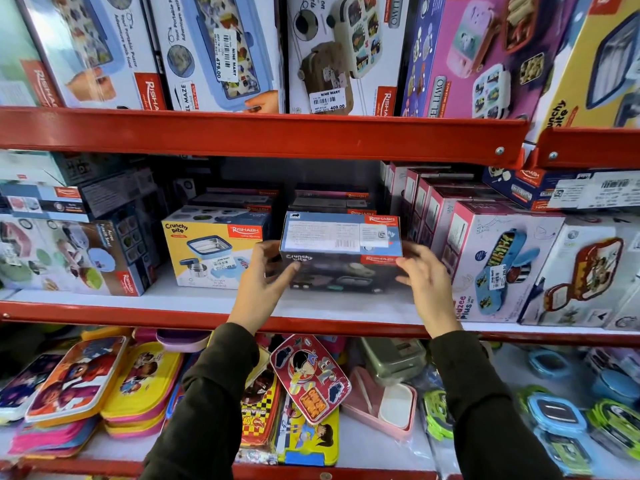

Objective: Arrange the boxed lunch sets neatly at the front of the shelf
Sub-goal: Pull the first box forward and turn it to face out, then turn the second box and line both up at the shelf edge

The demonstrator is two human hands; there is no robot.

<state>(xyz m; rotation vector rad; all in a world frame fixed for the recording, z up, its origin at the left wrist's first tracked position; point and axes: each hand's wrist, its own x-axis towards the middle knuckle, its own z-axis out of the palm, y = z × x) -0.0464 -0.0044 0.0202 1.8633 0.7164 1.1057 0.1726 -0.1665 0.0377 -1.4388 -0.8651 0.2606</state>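
Observation:
A dark Crunchy Bite lunch box set point(341, 251) sits on the white middle shelf point(194, 299), its blue label side up, set back a little from the front edge. My left hand point(265, 282) grips its left end and my right hand point(420, 282) holds its right end. Just to its left stands a yellow Crunchy Bite box point(211, 251). More flat boxes point(329, 199) are stacked behind in the shadow.
Pink Kidzee Plus boxes point(495, 261) fill the shelf's right, grey-blue boxes point(69, 258) its left. The red upper shelf lip point(263, 133) hangs overhead. Loose cartoon lunch boxes point(308, 379) crowd the shelf below.

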